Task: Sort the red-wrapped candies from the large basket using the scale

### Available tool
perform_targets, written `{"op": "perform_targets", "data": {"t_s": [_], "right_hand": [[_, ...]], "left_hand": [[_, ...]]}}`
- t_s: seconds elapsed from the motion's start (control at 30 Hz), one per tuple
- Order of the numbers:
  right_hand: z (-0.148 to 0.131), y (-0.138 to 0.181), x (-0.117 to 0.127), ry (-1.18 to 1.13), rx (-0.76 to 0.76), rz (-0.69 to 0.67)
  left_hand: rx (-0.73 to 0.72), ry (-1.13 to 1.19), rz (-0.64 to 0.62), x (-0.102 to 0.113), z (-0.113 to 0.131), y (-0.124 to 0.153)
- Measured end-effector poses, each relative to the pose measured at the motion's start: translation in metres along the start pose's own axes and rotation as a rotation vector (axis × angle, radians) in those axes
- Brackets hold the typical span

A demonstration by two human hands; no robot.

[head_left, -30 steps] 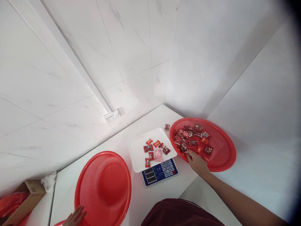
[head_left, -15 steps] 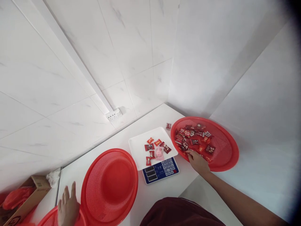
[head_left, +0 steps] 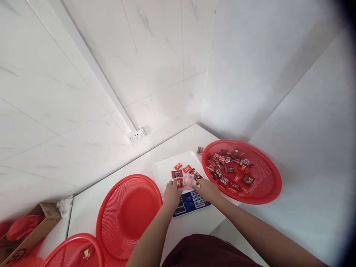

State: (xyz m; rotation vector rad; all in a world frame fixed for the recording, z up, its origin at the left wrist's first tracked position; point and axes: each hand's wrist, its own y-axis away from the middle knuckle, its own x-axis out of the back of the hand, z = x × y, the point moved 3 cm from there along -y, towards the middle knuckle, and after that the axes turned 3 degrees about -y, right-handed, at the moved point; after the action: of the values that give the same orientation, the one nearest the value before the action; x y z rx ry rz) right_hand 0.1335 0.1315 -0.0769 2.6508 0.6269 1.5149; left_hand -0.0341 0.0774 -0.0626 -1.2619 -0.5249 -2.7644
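Observation:
A white tray (head_left: 167,174) sits on a blue-faced scale (head_left: 191,204) and holds several red wrapped candies (head_left: 176,173) and one pink packet (head_left: 188,181). My left hand (head_left: 171,193) rests at the tray's near edge, fingers curled onto a red candy. My right hand (head_left: 207,189) reaches in from the right, its fingertips touching the pink packet and the candies beside it. A wide red mesh basket (head_left: 264,185) to the right holds many red candies (head_left: 229,168).
An empty red mesh basket (head_left: 128,215) lies left of the scale. Another red basket (head_left: 69,252) at the bottom left holds one candy. A loose candy (head_left: 200,150) lies behind the tray. A cardboard box (head_left: 25,237) stands at far left. White tiled walls and a wall socket (head_left: 135,135) close the corner.
My right hand left the candy basket and came to the tray. My left hand swung from the far-left basket to the tray's near edge.

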Motion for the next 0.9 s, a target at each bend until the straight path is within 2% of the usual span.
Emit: {"op": "perform_targets", "data": {"t_s": [0.1, 0.23, 0.43, 0.57, 0.67, 0.77, 0.83, 0.9], "right_hand": [[-0.012, -0.007, -0.001, 0.101, -0.033, -0.088], [-0.015, -0.012, -0.005, 0.062, -0.101, -0.138], [-0.010, -0.015, -0.001, -0.063, -0.186, -0.106], [-0.018, -0.009, 0.005, -0.320, -0.062, -0.053], [-0.030, 0.001, -0.001, -0.449, 0.051, -0.125], [-0.041, 0.010, -0.011, -0.466, 0.126, -0.229], [-0.041, 0.012, -0.015, -0.444, 0.154, -0.273], [-0.034, 0.006, -0.012, -0.372, 0.116, -0.220]], "left_hand": [[0.076, -0.018, -0.051, 0.001, 0.000, -0.010], [0.160, 0.056, -0.044, 0.002, -0.007, -0.015], [0.281, 0.432, 0.063, 0.005, -0.020, -0.018], [0.332, 0.785, -0.002, 0.004, -0.017, -0.014], [0.329, 0.981, -0.130, -0.002, -0.008, -0.001], [0.319, 1.083, -0.231, -0.005, -0.004, 0.017], [0.313, 1.086, -0.190, 0.001, -0.010, 0.029], [0.309, 1.019, -0.057, 0.016, -0.027, 0.040]]}}
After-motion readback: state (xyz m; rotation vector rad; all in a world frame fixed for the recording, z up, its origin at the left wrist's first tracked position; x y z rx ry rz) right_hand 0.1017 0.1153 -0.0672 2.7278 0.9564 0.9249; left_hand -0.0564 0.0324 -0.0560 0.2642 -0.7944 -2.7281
